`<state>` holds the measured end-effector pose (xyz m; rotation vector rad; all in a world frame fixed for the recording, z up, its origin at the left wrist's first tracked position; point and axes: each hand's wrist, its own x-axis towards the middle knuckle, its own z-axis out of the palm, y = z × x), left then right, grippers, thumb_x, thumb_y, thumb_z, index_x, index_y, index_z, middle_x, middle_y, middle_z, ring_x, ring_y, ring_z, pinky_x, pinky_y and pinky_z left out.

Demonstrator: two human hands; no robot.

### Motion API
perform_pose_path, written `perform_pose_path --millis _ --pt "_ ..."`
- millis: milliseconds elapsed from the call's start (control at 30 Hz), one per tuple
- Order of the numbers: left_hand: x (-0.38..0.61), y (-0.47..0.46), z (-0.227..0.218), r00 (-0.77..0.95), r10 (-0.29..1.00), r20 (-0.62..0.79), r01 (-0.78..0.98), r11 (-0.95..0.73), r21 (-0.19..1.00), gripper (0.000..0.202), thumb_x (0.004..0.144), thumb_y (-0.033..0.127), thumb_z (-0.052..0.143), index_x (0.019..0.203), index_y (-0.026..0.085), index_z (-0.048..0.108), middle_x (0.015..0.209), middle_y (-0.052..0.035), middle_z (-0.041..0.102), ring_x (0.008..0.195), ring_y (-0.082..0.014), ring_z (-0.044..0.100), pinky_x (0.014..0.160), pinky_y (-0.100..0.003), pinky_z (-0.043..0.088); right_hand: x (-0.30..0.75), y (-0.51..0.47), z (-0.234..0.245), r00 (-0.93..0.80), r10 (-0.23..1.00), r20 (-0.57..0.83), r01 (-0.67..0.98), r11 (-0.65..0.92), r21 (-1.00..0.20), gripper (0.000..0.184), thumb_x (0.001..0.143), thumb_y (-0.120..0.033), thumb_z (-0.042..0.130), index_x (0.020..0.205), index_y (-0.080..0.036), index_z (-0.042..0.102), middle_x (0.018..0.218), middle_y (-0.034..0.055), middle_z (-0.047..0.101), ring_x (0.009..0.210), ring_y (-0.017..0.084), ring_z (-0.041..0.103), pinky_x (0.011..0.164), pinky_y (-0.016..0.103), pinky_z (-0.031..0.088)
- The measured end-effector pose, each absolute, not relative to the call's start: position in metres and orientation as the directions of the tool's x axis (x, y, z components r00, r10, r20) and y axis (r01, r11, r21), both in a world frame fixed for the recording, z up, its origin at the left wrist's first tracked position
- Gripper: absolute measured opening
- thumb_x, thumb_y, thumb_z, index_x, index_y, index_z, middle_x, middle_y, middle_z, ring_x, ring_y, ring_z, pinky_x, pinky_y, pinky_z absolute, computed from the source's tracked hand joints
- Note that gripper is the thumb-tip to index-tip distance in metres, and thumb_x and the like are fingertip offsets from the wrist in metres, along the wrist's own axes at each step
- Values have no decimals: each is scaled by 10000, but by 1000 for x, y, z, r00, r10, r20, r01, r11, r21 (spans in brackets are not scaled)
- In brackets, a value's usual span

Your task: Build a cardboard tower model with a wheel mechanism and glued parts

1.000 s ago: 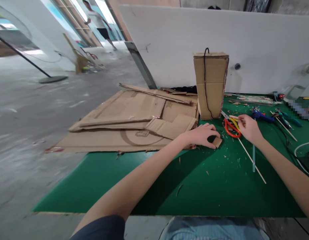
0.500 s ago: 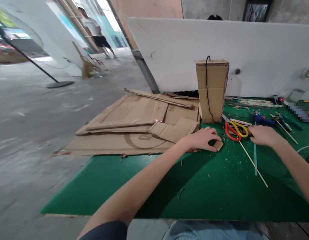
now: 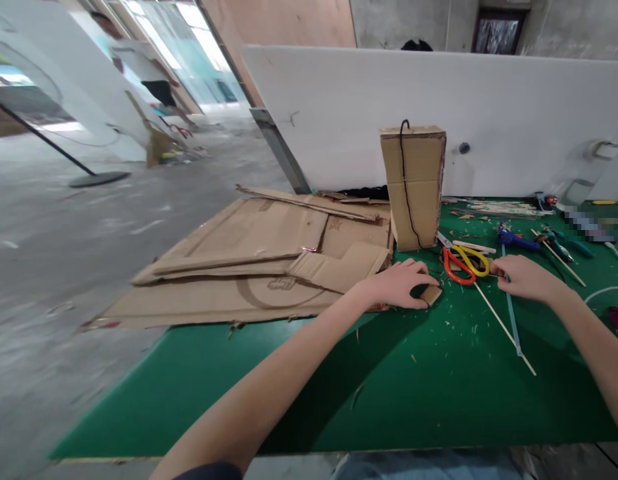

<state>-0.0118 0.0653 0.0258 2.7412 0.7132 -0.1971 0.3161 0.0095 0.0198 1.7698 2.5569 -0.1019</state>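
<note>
left hand (image 3: 396, 283) curls over a small cardboard piece (image 3: 431, 295) on the green table (image 3: 299, 387), fingers pinching its edge. right hand (image 3: 521, 277) lies flat, fingers loosely together, touching the scissors (image 3: 463, 261) beside the upright cardboard box (image 3: 413, 187).

**Wearer's body: bare arms, dark sleeve, light trousers**

Two bare forearms in view, no gloves, no watch, no rings or bands visible. Left hand (image 3: 396, 285) and right hand (image 3: 523, 277) both uncovered, fingers plain. Left arm runs long across frame from bottom centre; dark navy short sleeve (image 3: 206, 472) edge shows at its upper end, bottom of frame. Right arm enters from right edge, sleeve out of view. Light blue-grey fabric (image 3: 429, 465) at bottom edge, apparently trousers, too cropped to tell more.
</note>
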Motion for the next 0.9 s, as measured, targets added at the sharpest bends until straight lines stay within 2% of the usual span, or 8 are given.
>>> perform_pose_path --millis 167,300,433,533,633,700,767,900 --pt "-11 64 26 871 447 -204 488 -837 250 643 869 585 564 1427 267 527 1350 -110 501 1221 -299 442 1062 -410 368 323 8 18 -301 953 -22 908 280 -311 274 812 -203 497 1040 -166 645 881 46 677 768 178 617 723 289 454" --pt "-11 62 32 861 456 -224 502 -830 241 690 868 576 569 1482 282 462 1379 -115 489 1244 -307 443 1074 -427 361 327 7 20 -249 965 85 884 262 -386 239 785 -227 514 975 -183 652 817 29 668 713 167 605 686 281 466" --pt "-11 54 42 825 504 -257 563 -773 293 881 848 745 464 1561 252 311 1480 -135 449 1315 -336 414 1081 -457 365 332 8 26 -173 962 210 852 254 -457 201 772 -282 558 925 -201 659 797 35 684 692 177 621 669 298 497" --pt "-3 41 44 746 630 -215 666 -696 268 958 841 838 292 1468 130 448 1449 -189 488 1300 -363 441 1053 -472 397 335 12 27 -34 901 433 857 249 -451 187 775 -290 557 894 -190 661 790 58 680 660 187 617 651 328 516" --pt "9 25 40 659 736 -155 752 -644 137 954 840 848 266 1256 61 610 1293 -242 585 1208 -392 513 959 -480 461 337 15 24 153 709 689 877 224 -425 230 816 -288 544 972 -166 662 870 98 681 718 213 635 714 383 544" --pt "18 16 36 636 759 -139 770 -636 50 829 871 772 385 1180 46 639 1201 -248 627 1160 -392 554 911 -461 489 337 16 21 229 602 765 873 221 -436 281 848 -323 563 1061 -166 655 917 112 681 759 230 644 751 413 554" --pt "23 11 32 633 761 -141 768 -640 -4 619 915 604 505 1136 45 653 1123 -230 657 1130 -377 584 879 -430 505 335 16 18 280 560 779 847 237 -475 291 861 -367 592 1078 -184 656 927 114 684 769 239 650 748 422 558" --pt "21 15 30 694 703 -156 711 -704 -9 352 940 351 548 1104 60 660 1080 -194 664 1120 -346 592 873 -398 501 321 16 14 372 610 700 701 310 -643 226 863 -421 640 972 -223 658 925 109 696 797 248 669 752 433 557"
